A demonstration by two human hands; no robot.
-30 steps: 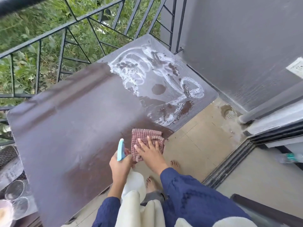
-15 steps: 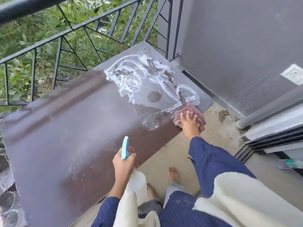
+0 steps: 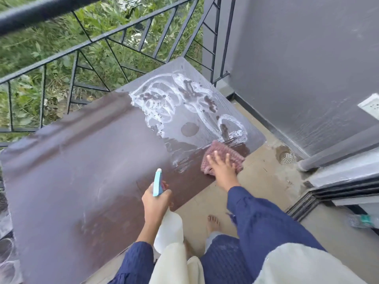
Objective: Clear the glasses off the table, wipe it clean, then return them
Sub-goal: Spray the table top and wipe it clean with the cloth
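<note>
So we're in the wiping step right now. The big brown table (image 3: 82,160) is sitting bare of glasses, and its far right corner is covered in white swirls of cleaning foam (image 3: 164,103) with dark spots showing through. The near edge of that patch is getting smeared into streaks where the checked red cloth (image 3: 223,152) is lying, close to the table's front right edge. The right hand (image 3: 222,167) is pressing down flat on the cloth, fingers spread wide, not gripping it. The left hand (image 3: 155,203) is hanging over the front edge with its fingers wrapped around the neck of a white spray bottle (image 3: 170,228), blue nozzle pointing up.

My guess for the next move: push the cloth up and across into the foam, with firm overlapping passes, since most of it is sitting there unwiped. The rest of the top is looking dull and hazy, so it probably wants a pass too.

The glasses (image 3: 7,249) are waiting down at the lower left, off the table. Only blurry clear rims are showing, so I can't count them.

Setting is a small balcony: grey wall (image 3: 297,58) on the right, black metal railing (image 3: 102,37) with greenery behind, beige tiled floor (image 3: 266,177) with a round floor drain (image 3: 286,156).
</note>
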